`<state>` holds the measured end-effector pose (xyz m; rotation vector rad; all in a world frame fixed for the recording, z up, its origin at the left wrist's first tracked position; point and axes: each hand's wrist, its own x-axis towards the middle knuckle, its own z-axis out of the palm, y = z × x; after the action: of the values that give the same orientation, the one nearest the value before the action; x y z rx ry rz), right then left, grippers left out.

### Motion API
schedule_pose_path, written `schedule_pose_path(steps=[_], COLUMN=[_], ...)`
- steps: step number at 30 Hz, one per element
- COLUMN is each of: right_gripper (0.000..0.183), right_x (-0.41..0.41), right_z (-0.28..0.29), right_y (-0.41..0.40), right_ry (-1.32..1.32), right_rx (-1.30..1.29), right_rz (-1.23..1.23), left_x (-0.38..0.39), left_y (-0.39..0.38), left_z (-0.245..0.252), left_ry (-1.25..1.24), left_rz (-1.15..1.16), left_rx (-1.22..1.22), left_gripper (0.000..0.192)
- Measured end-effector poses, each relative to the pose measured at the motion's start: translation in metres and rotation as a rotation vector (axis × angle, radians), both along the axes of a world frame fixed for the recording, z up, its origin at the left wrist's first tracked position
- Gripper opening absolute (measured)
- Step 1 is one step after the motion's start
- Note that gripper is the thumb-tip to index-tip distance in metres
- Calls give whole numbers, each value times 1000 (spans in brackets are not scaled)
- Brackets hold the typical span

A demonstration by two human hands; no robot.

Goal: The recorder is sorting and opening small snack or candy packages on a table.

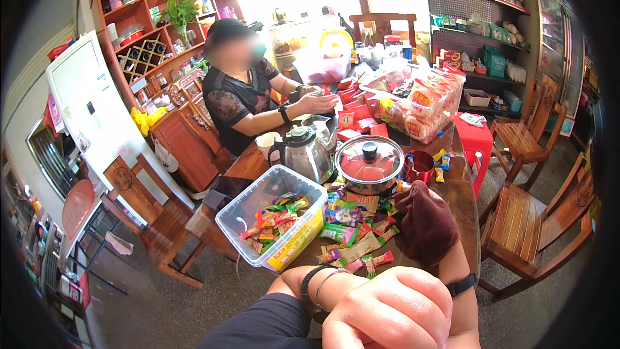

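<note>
My left hand (387,308) is curled into a fist close to the camera, with a braided band and a silver bangle on that wrist. Nothing shows in it; its palm side is hidden. On the table's right side, my right hand (435,193) is mostly covered by the brown cloth (428,228) it grips. Just beyond the cloth stands a red metal mug (419,167). Left of it is a steel pot with a glass lid (369,162). Wrapped snack bars and candies (356,225) lie loose beside the cloth. A clear plastic bin (227,220) holds more wrapped sweets.
A glass kettle (305,155) and white cup (266,144) stand behind the bin. Opposite sits a person (237,97), hands near red packets (358,111). A full clear box (448,106) occupies the far right. Wooden chairs (533,232) and a red stool (473,143) flank the table.
</note>
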<state>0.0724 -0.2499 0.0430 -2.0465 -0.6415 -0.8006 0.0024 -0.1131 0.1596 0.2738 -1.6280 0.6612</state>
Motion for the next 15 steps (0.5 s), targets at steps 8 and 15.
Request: schedule_pose_path(steps=[8,15], right_gripper=[26,25], right_x=[-8,-6], right_z=[9,6], right_y=[3,4], right_ry=[51,24], right_rx=[-25,-18], right_rz=[-31,-29], left_x=[-4,0], left_y=[3,21], left_z=[-1,-8], left_ry=[21,10], left_rz=[3,-120], left_rx=[14,218], left_gripper=[16,19])
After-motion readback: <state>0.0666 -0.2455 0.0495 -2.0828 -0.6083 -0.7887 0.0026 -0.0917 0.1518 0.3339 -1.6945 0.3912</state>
